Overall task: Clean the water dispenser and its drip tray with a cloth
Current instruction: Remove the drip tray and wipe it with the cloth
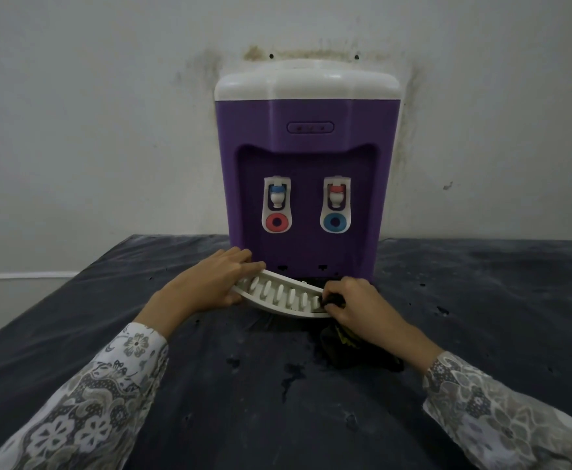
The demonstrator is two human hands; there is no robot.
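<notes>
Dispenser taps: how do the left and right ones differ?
The left tap has a blue cap above a red ring; the right tap has a red cap above a blue ring. The left tap stands above the end of the drip tray that the left hand holds. Both share the same white housing and sit level.

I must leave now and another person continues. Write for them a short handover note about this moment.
Left hand holds the left end of the white drip tray, which is out of the purple water dispenser and tilted above the dark table.
Right hand presses a dark cloth on the tray's right end.
Done: tray removed, wiping under way.
Left: finish the tray, wipe the dispenser body and taps, refit the tray.
</notes>
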